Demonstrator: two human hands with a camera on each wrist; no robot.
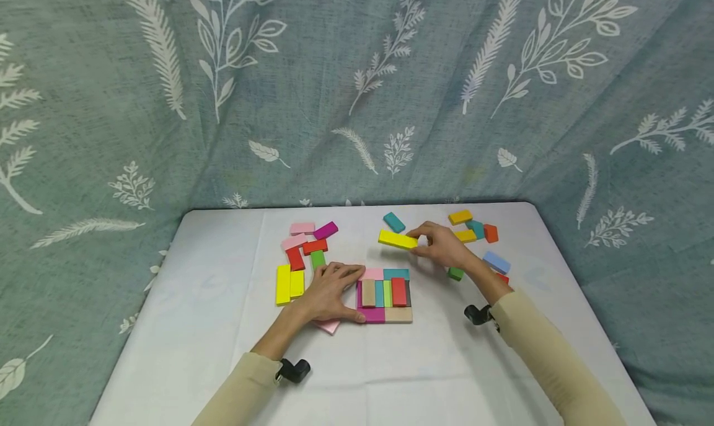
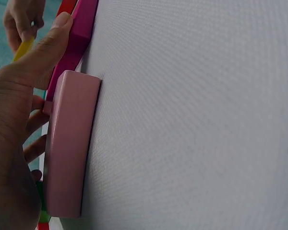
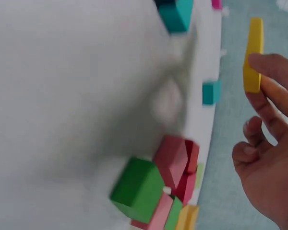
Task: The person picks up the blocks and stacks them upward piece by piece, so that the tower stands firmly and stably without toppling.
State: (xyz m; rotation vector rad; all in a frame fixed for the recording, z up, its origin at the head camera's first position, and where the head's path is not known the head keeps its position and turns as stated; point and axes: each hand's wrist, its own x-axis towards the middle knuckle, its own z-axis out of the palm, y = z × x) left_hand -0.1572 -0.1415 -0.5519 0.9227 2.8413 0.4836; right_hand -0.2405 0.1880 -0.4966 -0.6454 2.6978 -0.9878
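Yellow block (image 1: 395, 239) pinched in right hand (image 1: 443, 246), raised beyond block stack (image 1: 386, 294). Left hand (image 1: 330, 292) spread, gripping nothing, touching stack's left edge. Stack looks part-built; loose blocks (image 1: 497, 263) on surface (image 1: 401, 373) both sides, apparently unplaced.

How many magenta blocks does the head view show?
3: one loose magenta block beyond the left hand; a second block on the left side of the arrangement; a third block at its front-left corner. The hand may hide others.
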